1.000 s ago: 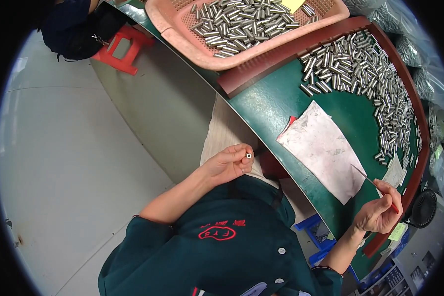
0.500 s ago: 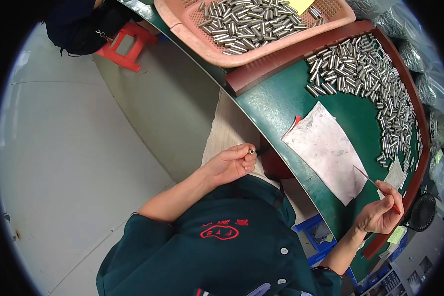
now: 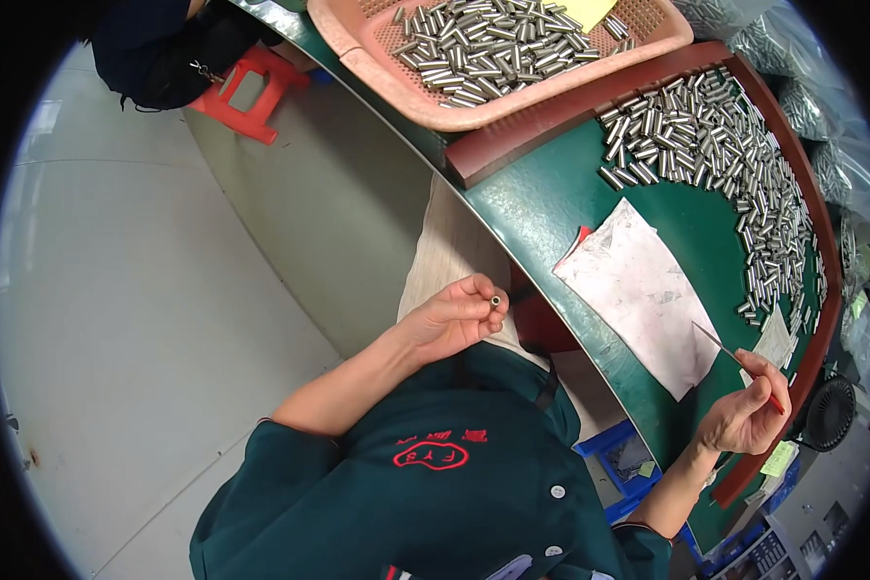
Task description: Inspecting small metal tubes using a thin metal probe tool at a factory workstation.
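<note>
My left hand is in front of my torso, left of the table edge. Between its thumb and fingertips it pinches a small metal tube, whose round, hollow end faces up. Over the right side of the table, my right hand is closed on a thin pointed metal tool with a red handle. The tool's tip lies over the stained whitish cloth, well apart from the tube. Many similar metal tubes are strewn along the table's far and right sides.
A pink plastic basket of metal tubes rests at the table's far edge. A reddish-brown rim borders the green tabletop. A black fan, clear bags and a blue bin are nearby. At far left is a red stool beside another person.
My left fingers have loosened and shifted around the tube, with the index finger lifted and straighter. The right hand and its tool have barely moved.
</note>
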Demonstrator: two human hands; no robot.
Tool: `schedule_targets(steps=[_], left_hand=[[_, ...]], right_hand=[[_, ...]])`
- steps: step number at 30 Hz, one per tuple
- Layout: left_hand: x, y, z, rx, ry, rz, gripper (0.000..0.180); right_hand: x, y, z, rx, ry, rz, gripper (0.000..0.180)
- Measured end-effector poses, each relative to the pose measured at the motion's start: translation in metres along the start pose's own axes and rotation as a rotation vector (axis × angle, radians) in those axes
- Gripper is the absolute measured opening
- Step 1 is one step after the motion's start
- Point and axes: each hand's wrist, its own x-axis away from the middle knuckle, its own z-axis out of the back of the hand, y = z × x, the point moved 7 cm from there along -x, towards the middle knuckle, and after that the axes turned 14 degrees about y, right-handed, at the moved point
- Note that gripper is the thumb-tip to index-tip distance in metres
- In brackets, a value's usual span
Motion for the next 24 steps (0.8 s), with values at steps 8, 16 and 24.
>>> schedule_targets(steps=[8,16,24], left_hand=[[0.008,0.033,-0.102,-0.540,0.080,-0.395,0.015],[-0.084,-0.018,-0.207,-0.609,-0.200,-0.045,0.015],[-0.142,-0.037,-0.216,-0.564,-0.191,0.132,0.014]], right_hand=[[-0.009,-0.004,0.001,0.034,-0.001,0.021,0.020],[-0.017,0.007,0.010,0.211,0.065,0.077,0.010],[-0.023,0.018,0.011,0.196,-0.019,0.020,0.016]])
